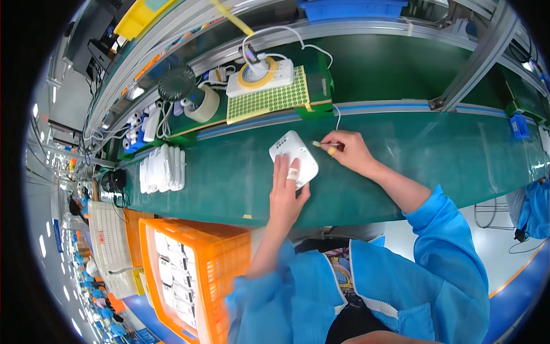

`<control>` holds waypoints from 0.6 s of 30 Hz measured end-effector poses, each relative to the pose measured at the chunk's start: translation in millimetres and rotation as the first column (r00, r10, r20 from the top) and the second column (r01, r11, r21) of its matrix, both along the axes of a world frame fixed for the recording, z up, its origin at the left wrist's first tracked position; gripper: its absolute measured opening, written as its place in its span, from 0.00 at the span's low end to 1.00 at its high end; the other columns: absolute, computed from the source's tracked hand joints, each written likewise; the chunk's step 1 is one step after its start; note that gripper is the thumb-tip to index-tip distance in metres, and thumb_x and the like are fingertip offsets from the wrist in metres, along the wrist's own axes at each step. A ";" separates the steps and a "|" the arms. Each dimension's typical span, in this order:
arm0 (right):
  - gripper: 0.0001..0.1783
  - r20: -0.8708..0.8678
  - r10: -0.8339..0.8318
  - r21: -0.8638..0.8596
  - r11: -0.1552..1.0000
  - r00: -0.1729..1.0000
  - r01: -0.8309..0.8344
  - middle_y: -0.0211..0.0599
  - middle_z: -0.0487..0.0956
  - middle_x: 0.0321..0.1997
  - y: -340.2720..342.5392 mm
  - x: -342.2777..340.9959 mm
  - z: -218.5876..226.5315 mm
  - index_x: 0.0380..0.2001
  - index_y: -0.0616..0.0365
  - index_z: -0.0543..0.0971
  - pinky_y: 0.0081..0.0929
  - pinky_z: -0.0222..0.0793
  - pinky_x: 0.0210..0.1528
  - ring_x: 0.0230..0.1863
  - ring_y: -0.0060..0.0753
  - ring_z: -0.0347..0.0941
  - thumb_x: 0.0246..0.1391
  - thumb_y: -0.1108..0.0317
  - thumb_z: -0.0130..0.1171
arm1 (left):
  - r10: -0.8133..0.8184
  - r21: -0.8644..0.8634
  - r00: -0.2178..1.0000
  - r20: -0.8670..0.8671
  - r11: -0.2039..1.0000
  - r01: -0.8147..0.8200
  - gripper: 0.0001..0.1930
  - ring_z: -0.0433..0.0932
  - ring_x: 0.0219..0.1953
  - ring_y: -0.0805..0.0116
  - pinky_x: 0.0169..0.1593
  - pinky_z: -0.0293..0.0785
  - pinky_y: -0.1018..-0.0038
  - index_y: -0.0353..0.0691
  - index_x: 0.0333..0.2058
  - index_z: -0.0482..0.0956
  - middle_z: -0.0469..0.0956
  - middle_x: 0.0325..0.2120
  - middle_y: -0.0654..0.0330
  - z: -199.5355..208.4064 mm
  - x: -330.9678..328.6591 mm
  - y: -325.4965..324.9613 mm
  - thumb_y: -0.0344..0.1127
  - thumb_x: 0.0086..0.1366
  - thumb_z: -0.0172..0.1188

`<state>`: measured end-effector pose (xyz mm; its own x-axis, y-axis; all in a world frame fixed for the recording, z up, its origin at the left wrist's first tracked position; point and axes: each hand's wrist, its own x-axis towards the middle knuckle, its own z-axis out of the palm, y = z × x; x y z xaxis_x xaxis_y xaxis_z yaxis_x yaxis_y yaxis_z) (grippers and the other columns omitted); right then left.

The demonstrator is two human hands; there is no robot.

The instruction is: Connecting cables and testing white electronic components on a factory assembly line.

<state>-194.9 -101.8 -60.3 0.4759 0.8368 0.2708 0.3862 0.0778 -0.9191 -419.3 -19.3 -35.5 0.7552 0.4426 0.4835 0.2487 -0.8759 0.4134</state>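
A flat white device [305, 163] with rounded corners lies on the green table, a row of small dark openings along its far end. My left hand [285, 192] grips its near left side, fingers over the top and thumb at the edge. A wrap is round one of its fingers. To the right, my right hand [350, 152] pinches a white cable near its plug [317, 144], the plug pointing at the device with a small gap between. Yellow wraps show on the right fingers. The cable [338, 117] runs up to the shelf behind.
A white power strip [274, 80] and a green dotted sheet [269, 103] sit on the raised shelf, beside a tape roll [203, 106] and a dark fan [177, 83]. White devices [162, 169] stand in a row at left. An orange crate [229, 258] holds several white items.
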 end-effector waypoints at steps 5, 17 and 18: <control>0.05 -0.056 0.105 0.014 0.994 0.993 -0.104 0.36 0.84 0.31 -3.5 -1.6 7.0 0.36 0.61 0.84 0.24 0.75 0.31 0.30 0.25 0.81 0.57 0.72 0.67 | -0.007 0.047 1.000 -0.016 0.999 0.008 0.34 0.69 0.63 0.42 0.64 0.67 0.50 0.38 0.57 0.75 0.70 0.62 0.47 -11.9 3.4 -4.2 0.34 0.50 0.77; 0.07 0.218 0.208 -0.121 0.975 0.954 -0.185 0.36 0.81 0.25 -6.8 4.3 10.9 0.29 0.60 0.80 0.25 0.71 0.26 0.23 0.27 0.76 0.53 0.72 0.70 | 0.000 0.057 1.000 -0.004 0.998 0.001 0.35 0.73 0.56 0.47 0.65 0.68 0.47 0.39 0.55 0.78 0.74 0.56 0.51 -10.9 5.7 -5.3 0.39 0.47 0.79; 0.08 0.263 0.188 -0.090 0.981 0.946 -0.170 0.36 0.81 0.24 -7.1 3.3 9.3 0.28 0.60 0.79 0.27 0.71 0.25 0.22 0.29 0.77 0.53 0.71 0.70 | -0.008 0.044 1.000 0.002 0.999 0.008 0.34 0.74 0.56 0.47 0.64 0.69 0.47 0.38 0.54 0.79 0.74 0.56 0.51 -9.8 5.7 -5.6 0.39 0.47 0.79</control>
<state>-191.7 -108.9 -51.0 0.2336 0.9218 0.3095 0.6047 0.1115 -0.7886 -413.5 -24.9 -45.2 0.7578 0.4147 0.5037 0.2407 -0.8952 0.3750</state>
